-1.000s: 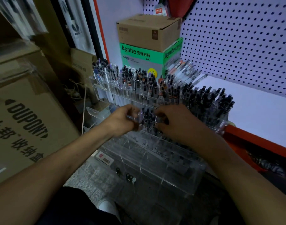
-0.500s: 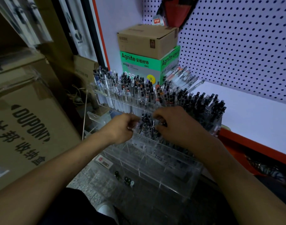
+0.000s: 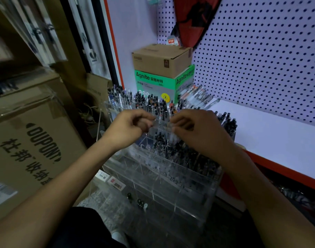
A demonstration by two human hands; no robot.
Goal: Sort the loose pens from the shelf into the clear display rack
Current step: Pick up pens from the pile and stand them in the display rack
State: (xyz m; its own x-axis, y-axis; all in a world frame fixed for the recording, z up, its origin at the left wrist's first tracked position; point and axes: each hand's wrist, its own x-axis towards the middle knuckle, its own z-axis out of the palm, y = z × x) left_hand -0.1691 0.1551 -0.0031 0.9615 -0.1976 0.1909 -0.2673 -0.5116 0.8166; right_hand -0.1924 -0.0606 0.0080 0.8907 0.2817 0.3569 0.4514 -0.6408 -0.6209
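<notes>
The clear display rack (image 3: 171, 178) stands in stepped tiers against the shelf front. Its upper rows are packed with upright dark-capped pens (image 3: 149, 102). The lower front compartments look bare. My left hand (image 3: 129, 129) and my right hand (image 3: 199, 135) hover over the middle tier, fingers curled. Between them they pinch a see-through item (image 3: 161, 124) held crosswise, which looks like clear-barrelled pens. Loose pens (image 3: 197, 95) lie in a pile on the white shelf (image 3: 271, 138) behind the rack.
A brown box (image 3: 160, 58) sits on a green Agnite box (image 3: 153, 83) at the shelf's back corner. Pegboard (image 3: 260, 59) rises behind, with a red bag (image 3: 194, 20) hanging. A large DUPONT carton (image 3: 36, 140) stands at left. Small dark bits (image 3: 140, 203) lie on the floor.
Both hands have lifted from the middle row of pens up toward the top tier, and now pinch a clear item between them. The view has tilted upward.
</notes>
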